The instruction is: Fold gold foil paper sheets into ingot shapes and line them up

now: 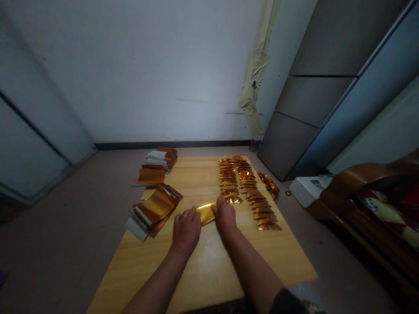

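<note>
Between my hands, low over the wooden table (193,174), is a sheet of shiny gold foil paper (206,213), flattened into a band. My left hand (187,229) has its fingers curled on the left end of the sheet. At the other end my right hand (225,216) pinches it, thumb on the near side. To the left lies a fanned stack of gold foil paper sheets (159,205) with pale backs. Right of my hands run two rows of folded gold foil pieces (229,179), overlapping one another; the right row (262,207) reaches nearer to me.
More foil sheets (150,175) lie at the table's far left edge. Beyond the right edge, a heap of folded gold pieces (269,185) sits lower down. A grey refrigerator (314,96), a white box (309,190) and a wooden seat (356,200) stand to the right.
</note>
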Demonstrator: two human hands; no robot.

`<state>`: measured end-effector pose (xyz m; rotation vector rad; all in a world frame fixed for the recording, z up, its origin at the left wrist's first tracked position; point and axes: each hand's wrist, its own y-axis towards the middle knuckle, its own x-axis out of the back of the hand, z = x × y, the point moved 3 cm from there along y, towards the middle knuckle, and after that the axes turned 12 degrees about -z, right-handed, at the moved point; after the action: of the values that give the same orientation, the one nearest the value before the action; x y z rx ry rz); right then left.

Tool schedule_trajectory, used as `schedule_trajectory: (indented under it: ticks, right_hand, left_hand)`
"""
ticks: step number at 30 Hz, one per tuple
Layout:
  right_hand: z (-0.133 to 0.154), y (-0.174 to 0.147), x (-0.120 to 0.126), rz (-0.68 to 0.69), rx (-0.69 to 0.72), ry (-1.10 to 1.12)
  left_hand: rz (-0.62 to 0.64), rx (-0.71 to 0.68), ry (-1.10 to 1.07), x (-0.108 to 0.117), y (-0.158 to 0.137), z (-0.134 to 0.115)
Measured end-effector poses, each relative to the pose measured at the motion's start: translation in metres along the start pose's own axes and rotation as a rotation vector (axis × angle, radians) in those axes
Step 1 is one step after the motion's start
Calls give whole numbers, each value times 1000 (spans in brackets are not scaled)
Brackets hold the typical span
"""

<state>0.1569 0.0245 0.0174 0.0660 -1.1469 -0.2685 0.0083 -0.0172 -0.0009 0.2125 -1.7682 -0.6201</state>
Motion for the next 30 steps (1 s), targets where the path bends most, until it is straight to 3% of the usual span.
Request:
schedule_trajectory:
  ticks: [11,20,30]
  right_hand:
    - [-10,-27,7,-211,100,71]
    - [5,-38,8,-162,52,-13]
    - [-5,-40,7,-169,136,42]
  left_hand:
    - [10,6,23,5,2,-4]
    - [20,6,55,10,3,-7]
    - [27,16,21,14,2,-8]
